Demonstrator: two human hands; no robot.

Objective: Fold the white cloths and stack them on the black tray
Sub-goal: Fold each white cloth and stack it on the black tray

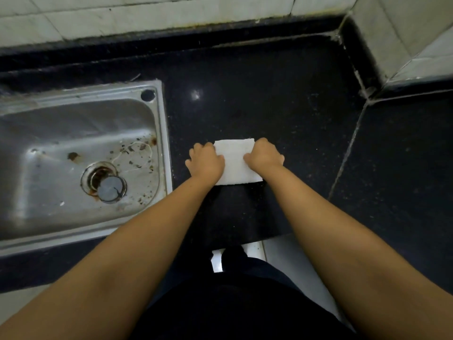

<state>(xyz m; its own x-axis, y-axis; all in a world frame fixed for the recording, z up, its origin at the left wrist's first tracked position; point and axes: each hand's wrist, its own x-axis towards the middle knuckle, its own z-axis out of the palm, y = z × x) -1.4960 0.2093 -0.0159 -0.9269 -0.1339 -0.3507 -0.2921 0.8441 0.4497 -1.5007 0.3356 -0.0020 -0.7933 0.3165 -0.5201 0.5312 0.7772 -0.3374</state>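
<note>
A folded white cloth (234,163) lies flat on the black counter (269,99), just right of the sink. My left hand (205,161) rests on its left edge with the fingers curled over the cloth. On the right edge sits my right hand (265,155), gripping the same way. The cloth's side edges are hidden under both hands. I cannot make out a black tray against the dark surface; a dark rectangular patch (241,212) lies below the cloth between my forearms.
A dirty steel sink (163,133) with a plugged drain (109,187) fills the left. White tiled walls (147,18) close the back and right corner. A grout seam (348,148) crosses the counter at right. The counter's front edge runs near my body.
</note>
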